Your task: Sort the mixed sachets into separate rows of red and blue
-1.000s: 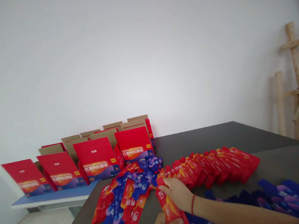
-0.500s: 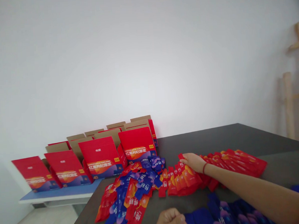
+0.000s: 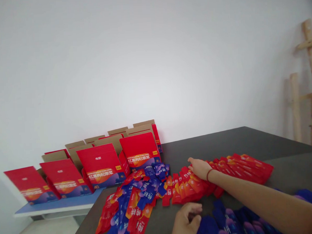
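Observation:
Lying over the row of overlapping red pouches (image 3: 188, 187) is my right hand (image 3: 201, 168), a thin red cord round its wrist. Its fingers reach toward the far edge of the row, with no pouch seen lifted in them. Near the front of the table, my left hand (image 3: 187, 221) is loosely curled, thumb and fingers apart, with nothing visible between them. It is beside the left end of a row of blue pouches (image 3: 227, 225), partly hidden by my right forearm. A mixed pile of red and blue pouches (image 3: 135, 202) lies to the left.
Several open red cartons (image 3: 102, 165) with raised flaps stand at the left, some on a blue-topped bench (image 3: 56, 205). The dark table (image 3: 212, 142) runs back to a white wall. A wooden pole frame (image 3: 296, 106) stands at the far right.
My left hand has let go of a blue pouch's edge and risen slightly with fingers parted. My right hand's fingers have come off the red pouch end they pinched. The view has shifted slightly.

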